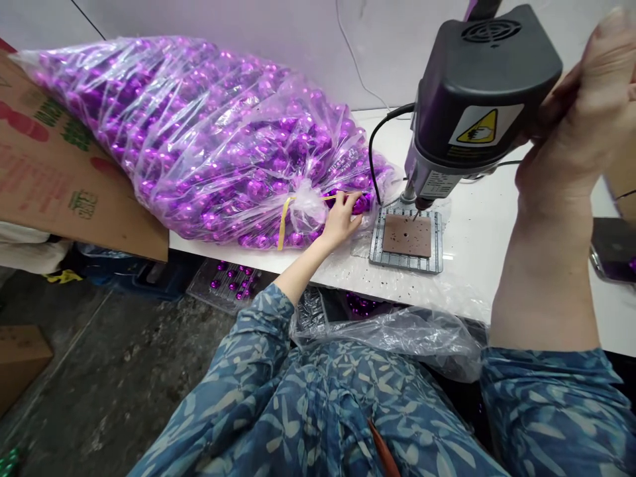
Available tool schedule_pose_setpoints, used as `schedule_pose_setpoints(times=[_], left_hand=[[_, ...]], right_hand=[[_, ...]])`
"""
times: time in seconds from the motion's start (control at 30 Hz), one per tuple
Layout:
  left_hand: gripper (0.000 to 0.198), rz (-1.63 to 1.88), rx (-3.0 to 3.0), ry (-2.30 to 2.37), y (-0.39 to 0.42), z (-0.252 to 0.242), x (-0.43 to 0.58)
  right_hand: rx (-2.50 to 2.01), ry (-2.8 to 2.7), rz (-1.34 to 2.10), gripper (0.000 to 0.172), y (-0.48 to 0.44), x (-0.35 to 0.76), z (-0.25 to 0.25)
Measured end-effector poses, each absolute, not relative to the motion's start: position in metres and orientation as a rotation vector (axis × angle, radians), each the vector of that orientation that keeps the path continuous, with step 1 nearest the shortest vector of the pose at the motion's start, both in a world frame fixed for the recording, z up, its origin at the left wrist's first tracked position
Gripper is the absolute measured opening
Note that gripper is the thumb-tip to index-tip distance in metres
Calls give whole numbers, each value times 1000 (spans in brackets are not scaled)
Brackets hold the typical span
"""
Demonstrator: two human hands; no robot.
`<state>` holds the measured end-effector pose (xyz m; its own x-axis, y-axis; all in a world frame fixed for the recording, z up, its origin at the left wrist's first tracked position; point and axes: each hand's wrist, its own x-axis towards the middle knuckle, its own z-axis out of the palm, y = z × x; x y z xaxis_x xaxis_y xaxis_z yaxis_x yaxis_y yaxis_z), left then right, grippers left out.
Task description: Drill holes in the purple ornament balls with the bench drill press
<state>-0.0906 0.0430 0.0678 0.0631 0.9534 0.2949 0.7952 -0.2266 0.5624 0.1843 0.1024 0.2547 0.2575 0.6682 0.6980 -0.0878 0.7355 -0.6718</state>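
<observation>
Bauble bag (199, 132) on white table (497, 218), by wall (223, 20)

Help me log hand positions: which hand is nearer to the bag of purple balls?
Left. The left hand is at the tied end of the bag of purple balls; the right hand is raised beside the drill head, well clear of the bag.

White wall (223, 20) behind a white table (497, 218); dark concrete floor (99, 384) below.

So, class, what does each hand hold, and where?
Left hand pinches a purple ball at the mouth of the bag. Right hand is closed beside the drill press; what it grips is hidden.
</observation>
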Motion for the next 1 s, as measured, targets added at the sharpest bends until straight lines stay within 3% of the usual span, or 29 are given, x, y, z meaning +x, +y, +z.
schedule_pose_setpoints(times=[0.1,0.17,0.3,0.47,0.7,1.0], left_hand=[[61,1409,1827,1510,25,66,-93],[63,1489,1614,1287,9,71,-89],[70,1322,1076,1024,-24,86,-74],[55,1139,682,856,-45,92,-60],[38,1034,535,869,-35,73,-40],[33,1178,619,984,-12,68,-28]], right_hand=[[-572,-1194,567,85,100,183,255],[-579,-1174,565,82,100,183,254],[-562,-1133,576,81,97,181,256],[-593,-1151,639,72,87,175,262],[-581,-1160,641,84,98,180,255],[-651,-1194,572,80,94,179,255]])
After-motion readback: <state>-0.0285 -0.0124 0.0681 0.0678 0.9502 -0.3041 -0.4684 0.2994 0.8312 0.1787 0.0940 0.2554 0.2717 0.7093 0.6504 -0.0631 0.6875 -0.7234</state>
